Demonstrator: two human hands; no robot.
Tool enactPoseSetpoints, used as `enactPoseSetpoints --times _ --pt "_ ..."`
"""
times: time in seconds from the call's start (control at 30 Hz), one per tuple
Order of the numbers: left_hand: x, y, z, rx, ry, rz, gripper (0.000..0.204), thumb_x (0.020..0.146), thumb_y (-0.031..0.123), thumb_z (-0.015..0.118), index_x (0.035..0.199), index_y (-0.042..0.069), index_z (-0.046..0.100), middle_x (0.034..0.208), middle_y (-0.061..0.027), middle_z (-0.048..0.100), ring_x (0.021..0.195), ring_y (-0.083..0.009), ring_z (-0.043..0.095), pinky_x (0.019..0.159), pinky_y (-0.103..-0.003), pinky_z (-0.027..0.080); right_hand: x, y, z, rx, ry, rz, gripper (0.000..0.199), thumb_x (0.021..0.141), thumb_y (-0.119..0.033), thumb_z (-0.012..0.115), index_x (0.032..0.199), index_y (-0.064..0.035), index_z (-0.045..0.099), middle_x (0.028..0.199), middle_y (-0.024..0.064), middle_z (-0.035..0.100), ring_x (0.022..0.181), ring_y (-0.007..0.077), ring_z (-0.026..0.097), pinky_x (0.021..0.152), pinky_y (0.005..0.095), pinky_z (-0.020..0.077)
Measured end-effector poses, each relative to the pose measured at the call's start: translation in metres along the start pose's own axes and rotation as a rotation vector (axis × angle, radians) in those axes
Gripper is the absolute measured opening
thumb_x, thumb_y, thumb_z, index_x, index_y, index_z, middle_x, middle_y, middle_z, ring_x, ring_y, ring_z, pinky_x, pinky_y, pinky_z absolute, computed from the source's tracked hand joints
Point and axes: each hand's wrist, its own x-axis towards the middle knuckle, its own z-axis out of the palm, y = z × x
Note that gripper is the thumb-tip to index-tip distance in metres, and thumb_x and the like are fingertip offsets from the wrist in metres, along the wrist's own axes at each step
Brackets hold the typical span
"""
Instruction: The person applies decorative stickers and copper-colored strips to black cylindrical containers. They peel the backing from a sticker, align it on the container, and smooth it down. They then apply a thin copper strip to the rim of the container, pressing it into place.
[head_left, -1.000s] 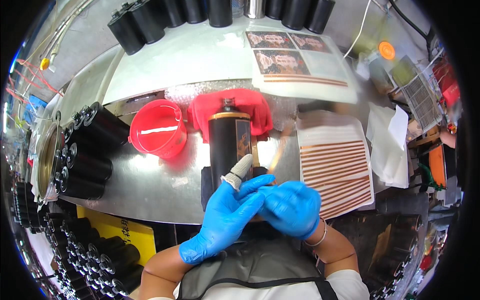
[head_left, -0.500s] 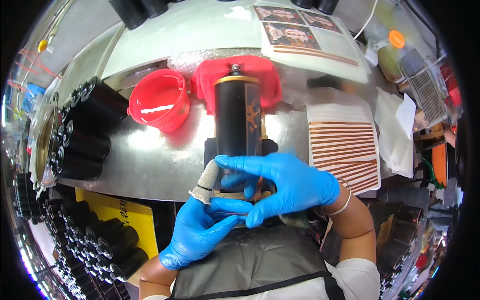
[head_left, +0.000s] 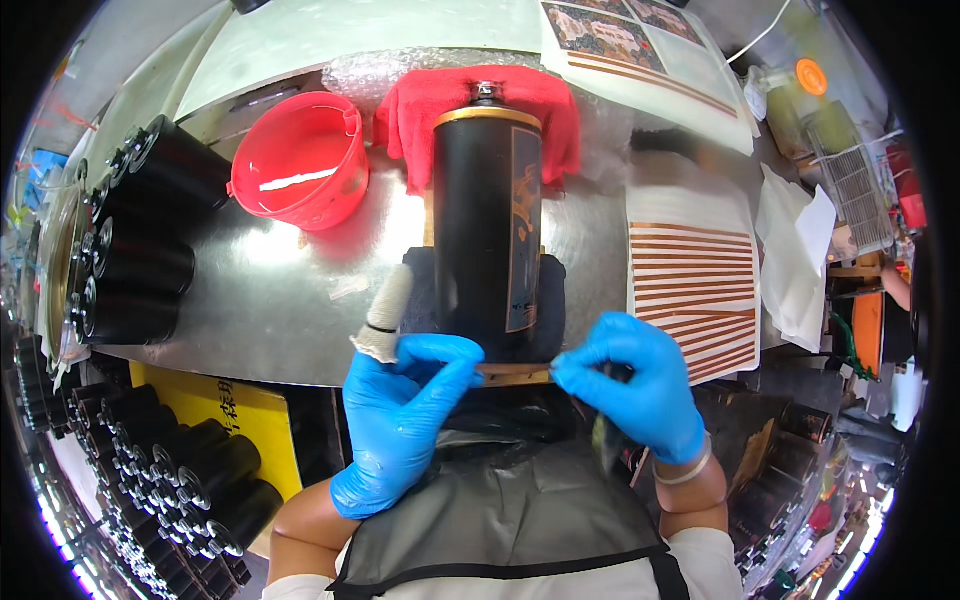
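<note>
My left hand, blue-gloved, pinches the left end of a thin gold strip; thumb and forefinger are closed on it, and one finger with a grey cloth wrap sticks up beside them. My right hand pinches the strip's right end the same way. The strip runs left to right between the hands, stretched across the near end of the black bottle.

The bottle lies on its side on a dark pad, its long axis pointing straight away from me, gold collar and cap at the far end. So the strip sits crosswise to the bottle's axis, touching its base edge. Both hands are about equally near.

Beyond the bottle's cap: a red cloth. Left of the bottle: a red bucket on the tabletop. Right of the bottle: a sheet of gold strips.
</note>
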Motion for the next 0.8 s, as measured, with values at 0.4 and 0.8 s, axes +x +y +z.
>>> enactPoseSetpoints --times 0.4,0.8 --pt "0.010 -0.016 -0.006 0.079 0.156 0.033 0.079 0.076 -0.010 0.063 0.142 0.001 0.021 0.083 -0.0046 0.060 0.076 -0.0091 0.058 0.076 -0.024 0.049 0.020 0.056 0.032 0.539 0.065 -0.019 0.007 0.075 -0.001 0.069 0.077 -0.0042 0.064 0.089 0.0059 0.059 0.084 0.0133 0.056 0.077 0.0260 0.0444" --pt "0.017 -0.016 -0.014 0.076 0.115 0.023 0.086 0.074 -0.011 0.065 0.144 0.002 0.015 0.082 -0.0073 0.061 0.074 -0.0121 0.060 0.073 -0.026 0.051 0.023 0.058 0.037 0.501 0.095 -0.049 0.009 0.074 0.000 0.070 0.075 -0.0034 0.062 0.086 0.0046 0.059 0.080 0.0122 0.056 0.074 0.0248 0.0445"
